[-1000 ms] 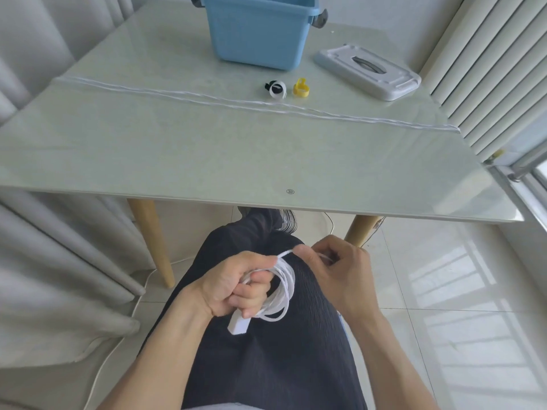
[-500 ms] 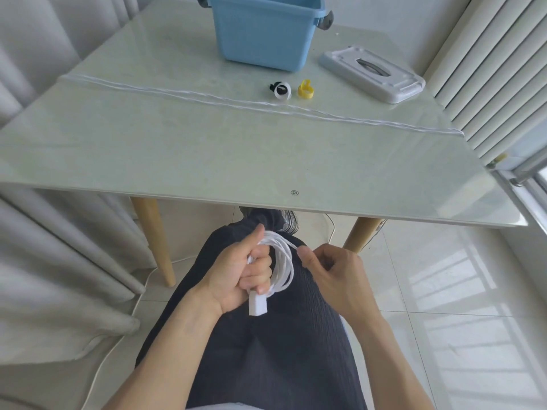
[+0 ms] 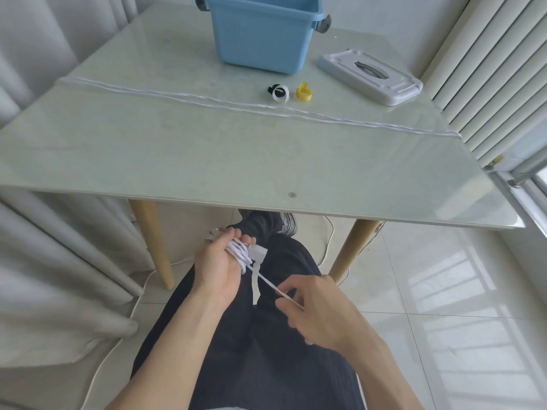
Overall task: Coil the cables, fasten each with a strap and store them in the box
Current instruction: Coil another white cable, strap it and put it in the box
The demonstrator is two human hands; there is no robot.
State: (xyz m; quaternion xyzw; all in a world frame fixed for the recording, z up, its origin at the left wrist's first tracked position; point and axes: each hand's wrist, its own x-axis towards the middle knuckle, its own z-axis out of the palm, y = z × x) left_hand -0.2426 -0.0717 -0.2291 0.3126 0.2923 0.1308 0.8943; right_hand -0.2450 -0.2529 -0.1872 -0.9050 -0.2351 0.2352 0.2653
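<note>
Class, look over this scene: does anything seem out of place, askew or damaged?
Nothing looks damaged or spilled. The box's lid lies askew on the table beside the open blue box, and one long white cable stretches uncoiled across the tabletop.

Left hand (image 3: 217,263): I note it has turned palm-up since half a second ago, gripping the cable coil (image 3: 239,252) nearer the table edge (image 3: 266,207).
Plug (image 3: 258,251): previously hanging below the fist, now pointing toward the right hand.
Right hand (image 3: 318,310): drawn away from the coil toward the body, pinching a taut cable strand (image 3: 268,281).
</note>
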